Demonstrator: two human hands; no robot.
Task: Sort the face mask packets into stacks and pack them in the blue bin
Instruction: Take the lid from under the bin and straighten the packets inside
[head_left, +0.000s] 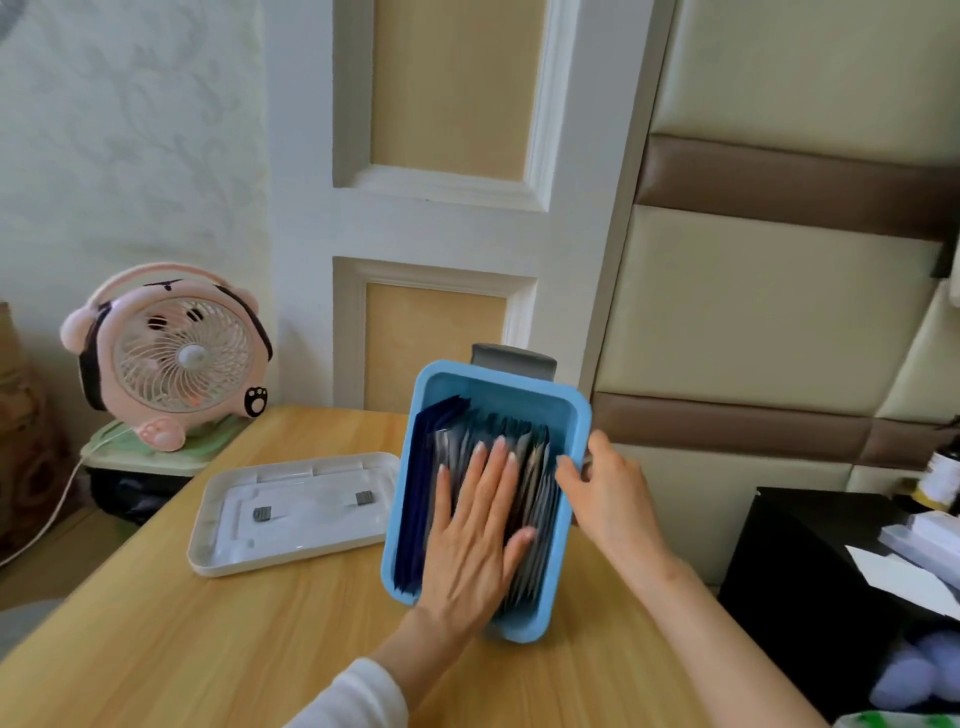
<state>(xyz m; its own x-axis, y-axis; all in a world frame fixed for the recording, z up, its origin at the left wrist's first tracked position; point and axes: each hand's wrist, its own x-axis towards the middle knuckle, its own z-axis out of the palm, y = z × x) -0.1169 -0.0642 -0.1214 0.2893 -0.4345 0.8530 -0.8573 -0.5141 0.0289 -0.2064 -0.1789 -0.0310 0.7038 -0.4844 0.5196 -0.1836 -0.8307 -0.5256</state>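
Note:
The blue bin (410, 467) stands on the wooden table, a grey handle showing at its far end. Inside it, several dark blue and silvery face mask packets (535, 483) stand on edge in a row. My left hand (475, 525) lies flat on top of the packets with its fingers spread, holding nothing. My right hand (605, 488) grips the bin's right rim, thumb inside the wall and fingers outside it.
A white lid (291, 512) lies upside down on the table (208, 649) left of the bin. A pink fan (171, 358) stands on a green stool at the back left. A black cabinet (810, 571) with papers sits to the right. A panelled wall rises behind.

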